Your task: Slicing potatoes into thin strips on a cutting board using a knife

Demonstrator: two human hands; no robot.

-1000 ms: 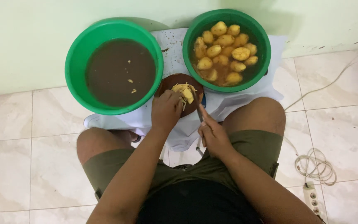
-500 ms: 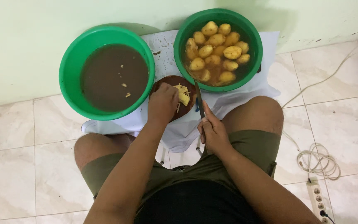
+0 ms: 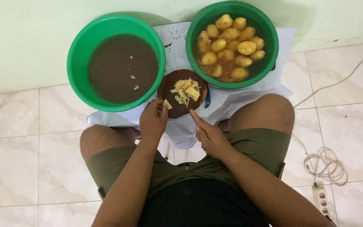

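Yellow potato piece (image 3: 167, 104) now pinched in left hand (image 3: 153, 121) at centre frame, lifted off brown round board (image 3: 169, 86), cut strips (image 3: 184, 90) now uncovered, right hand (image 3: 210, 137) drawn back, loosely extended, grip unclear.

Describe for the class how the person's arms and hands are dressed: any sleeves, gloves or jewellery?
Both arms are bare from above the elbow down; no sleeves reach into view. The left hand and the right hand wear no gloves, and no rings, watch or bracelets show. A black top and olive-green shorts are worn.
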